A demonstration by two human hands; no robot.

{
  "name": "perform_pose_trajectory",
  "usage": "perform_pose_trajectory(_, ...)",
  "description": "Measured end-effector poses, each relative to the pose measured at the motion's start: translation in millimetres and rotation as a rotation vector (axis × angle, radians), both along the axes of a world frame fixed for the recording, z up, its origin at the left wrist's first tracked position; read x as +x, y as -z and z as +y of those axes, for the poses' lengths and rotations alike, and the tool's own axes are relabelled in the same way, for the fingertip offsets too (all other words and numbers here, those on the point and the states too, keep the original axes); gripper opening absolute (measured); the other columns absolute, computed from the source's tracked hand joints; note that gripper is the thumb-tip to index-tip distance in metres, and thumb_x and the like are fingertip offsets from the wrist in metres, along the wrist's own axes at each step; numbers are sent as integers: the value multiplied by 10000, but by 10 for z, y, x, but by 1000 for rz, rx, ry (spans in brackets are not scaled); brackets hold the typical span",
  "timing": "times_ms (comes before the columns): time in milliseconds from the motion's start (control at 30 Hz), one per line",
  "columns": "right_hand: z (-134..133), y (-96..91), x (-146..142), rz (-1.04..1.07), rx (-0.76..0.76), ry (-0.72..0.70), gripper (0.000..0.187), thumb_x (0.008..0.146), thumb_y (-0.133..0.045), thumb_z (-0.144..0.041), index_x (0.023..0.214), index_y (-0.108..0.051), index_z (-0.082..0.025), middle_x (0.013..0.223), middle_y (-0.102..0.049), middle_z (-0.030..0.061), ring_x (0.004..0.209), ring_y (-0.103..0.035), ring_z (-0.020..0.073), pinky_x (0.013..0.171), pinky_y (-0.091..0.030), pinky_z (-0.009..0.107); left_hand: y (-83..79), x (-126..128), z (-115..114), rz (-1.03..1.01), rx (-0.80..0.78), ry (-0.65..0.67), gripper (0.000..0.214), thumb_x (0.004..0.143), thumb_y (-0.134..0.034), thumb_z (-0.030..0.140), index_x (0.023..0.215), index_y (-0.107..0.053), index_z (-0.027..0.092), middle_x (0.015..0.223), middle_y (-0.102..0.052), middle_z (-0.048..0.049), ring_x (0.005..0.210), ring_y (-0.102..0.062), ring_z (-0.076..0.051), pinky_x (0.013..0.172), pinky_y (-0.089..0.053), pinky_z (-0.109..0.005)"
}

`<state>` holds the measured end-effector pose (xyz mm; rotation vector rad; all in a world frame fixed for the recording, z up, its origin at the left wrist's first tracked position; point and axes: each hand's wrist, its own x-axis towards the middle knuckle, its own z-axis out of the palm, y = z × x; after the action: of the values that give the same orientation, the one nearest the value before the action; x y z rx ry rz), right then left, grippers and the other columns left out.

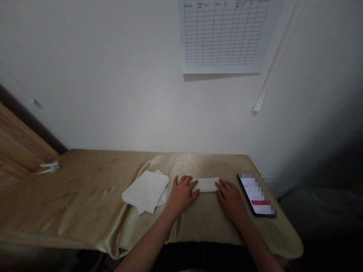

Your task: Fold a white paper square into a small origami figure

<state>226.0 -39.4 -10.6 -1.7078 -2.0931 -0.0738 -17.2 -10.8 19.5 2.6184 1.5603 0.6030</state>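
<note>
A folded strip of white paper point(207, 185) lies crosswise on the cloth-covered table in front of me. My left hand point(183, 193) holds its left end, with thumb and index finger on the paper and the other fingers spread beside it. At the right end, the fingertips and thumb of my right hand point(231, 198) hold the strip down. Left of my left hand is a loose, uneven pile of white paper sheets point(149, 190), some with perforated edges.
A phone point(256, 198) with a lit, partly blurred screen lies right of my right hand. Shiny beige cloth point(93, 189) covers the table and is wrinkled at the front. White scraps point(50, 167) lie far left. A printed grid sheet point(221, 41) hangs on the wall.
</note>
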Motion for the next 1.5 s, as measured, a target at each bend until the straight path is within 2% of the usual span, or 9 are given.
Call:
perform_pose_trajectory(367,-12,-14,1,-3,1,-17,393,981,-401,-295,1321,-595,-257,1392,-585,26,1231,-507,254,1048,-415,444,-30,-9,-24,-2,-33,-27,362,942,-541,421,1290,-599,339,1356,-581,-41,1301,-457,-268,1153,-186,-602)
perform_pose_trajectory(767,-2,-7,-6,3,-3,-4,393,976,-401,-303,1312,-600,-259,1386,-589,39,1238,-504,253,1046,-405,441,-27,11,-19,18,-35,-37,378,952,-520,424,1313,-587,335,1363,-575,-45,1297,-459,-269,1165,-159,-597)
perform_pose_trajectory(1067,-4,-17,-4,11,-20,-6,397,979,-403,-310,1317,-599,-242,1394,-583,38,1236,-502,243,1046,-407,424,-33,36,-19,-2,-46,-65,369,934,-547,425,1288,-608,341,1346,-571,-51,1285,-443,-271,1142,-196,-577)
perform_pose_trajectory(1200,0,-37,-10,21,-34,-2,392,978,-401,-326,1296,-616,-248,1378,-596,44,1241,-500,244,1052,-397,429,-19,77,-15,-22,-43,-132,339,938,-537,440,1243,-651,347,1282,-575,-57,1222,-472,-263,1113,-248,-534)
perform_pose_trajectory(1367,5,-128,-74,39,-70,44,374,974,-414,-361,1240,-650,-244,1328,-625,60,1228,-507,241,1041,-386,417,-26,99,-28,16,-18,-204,394,890,-591,501,1254,-659,364,1067,-572,-75,1086,-496,-277,1072,-273,-519)
perform_pose_trajectory(1500,1,-214,-139,35,-80,95,345,964,-437,-366,1189,-667,-240,1294,-637,65,1204,-513,246,1013,-390,406,-40,101,-59,45,3,-223,400,901,-566,516,1267,-651,378,1051,-552,-80,1083,-477,-291,1063,-261,-525)
